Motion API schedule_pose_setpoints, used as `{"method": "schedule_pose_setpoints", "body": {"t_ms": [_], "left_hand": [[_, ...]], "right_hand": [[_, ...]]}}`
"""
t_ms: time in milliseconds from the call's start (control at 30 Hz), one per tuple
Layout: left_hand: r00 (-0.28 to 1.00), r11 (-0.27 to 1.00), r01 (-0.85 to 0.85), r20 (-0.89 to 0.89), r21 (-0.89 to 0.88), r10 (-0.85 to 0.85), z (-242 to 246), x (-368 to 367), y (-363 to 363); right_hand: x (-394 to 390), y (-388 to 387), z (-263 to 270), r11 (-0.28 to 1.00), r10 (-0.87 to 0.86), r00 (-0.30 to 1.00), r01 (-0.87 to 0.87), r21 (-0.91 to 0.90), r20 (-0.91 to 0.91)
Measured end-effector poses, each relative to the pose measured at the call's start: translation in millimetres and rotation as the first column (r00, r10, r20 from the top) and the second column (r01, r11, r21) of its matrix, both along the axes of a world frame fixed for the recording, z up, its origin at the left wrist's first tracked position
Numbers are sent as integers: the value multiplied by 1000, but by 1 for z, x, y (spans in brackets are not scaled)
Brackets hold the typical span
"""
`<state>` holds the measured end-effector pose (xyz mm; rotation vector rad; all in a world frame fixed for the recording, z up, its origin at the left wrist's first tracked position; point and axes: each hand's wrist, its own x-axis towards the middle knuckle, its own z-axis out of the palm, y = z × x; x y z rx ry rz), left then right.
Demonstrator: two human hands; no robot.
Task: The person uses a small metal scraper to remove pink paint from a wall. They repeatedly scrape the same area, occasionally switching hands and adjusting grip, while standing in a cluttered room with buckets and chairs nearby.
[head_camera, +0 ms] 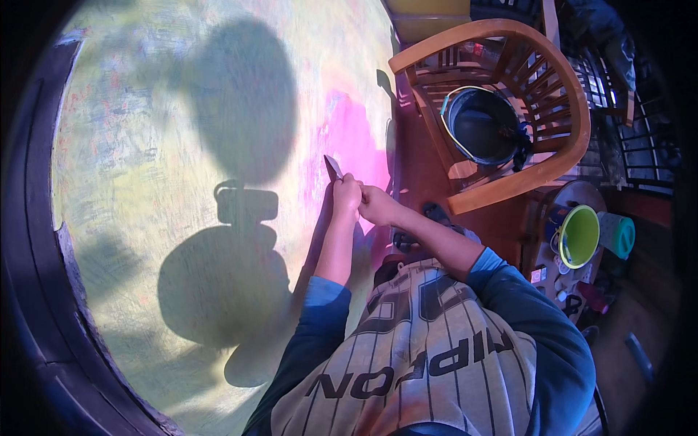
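A flat-bladed scraper [332, 168] slants up and left against a wall [136, 180] with a worn pale yellow-green surface. My left hand [347, 197] is wrapped around it just behind the blade. Pressed up close, my right hand [378, 206] has its fingers closed at the rear of the handle, which the hands mostly hide. The blade's tip is at the left border of a bright pink patch [354, 136] on the wall. Shadows of my head and body fall across the pale surface.
A wooden armchair [572, 109] holds a dark bucket [480, 128]. Nearby, a small table [581, 191] carries a lime-green bucket [581, 237], a teal-lidded container [621, 237] and small items. Dark wooden trim [32, 191] borders the wall. My feet stand on a reddish floor [417, 163].
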<state>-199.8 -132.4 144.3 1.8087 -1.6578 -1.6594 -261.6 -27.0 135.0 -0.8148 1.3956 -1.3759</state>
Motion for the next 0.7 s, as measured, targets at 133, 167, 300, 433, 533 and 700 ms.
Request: {"method": "schedule_pose_setpoints", "body": {"t_ms": [133,167,300,433,533,700], "left_hand": [[1000,1000,-5,5,15,5,-7,-5,-3],[999,999,-27,-17,16,28,-10,-4,-3],[991,989,-116,81,97,108,-11,3,-4],[998,1000,29,-63,-12,-29,-10,-13,-8],[999,999,-31,16,21,30,-9,-17,-2],[972,957,-234,23,169,234,-1,-7,0]], "right_hand": [[-5,-2,4,971,109,987,-131,200,119],[-6,-2,5,973,43,996,-60,221,81],[-4,-2,3,976,216,976,-216,37,-4],[-9,-4,-3,996,10,977,-27,81,214],[-12,-4,-9,982,107,973,-136,133,203],[-9,-6,-15,974,150,988,-155,-167,-41]]}}
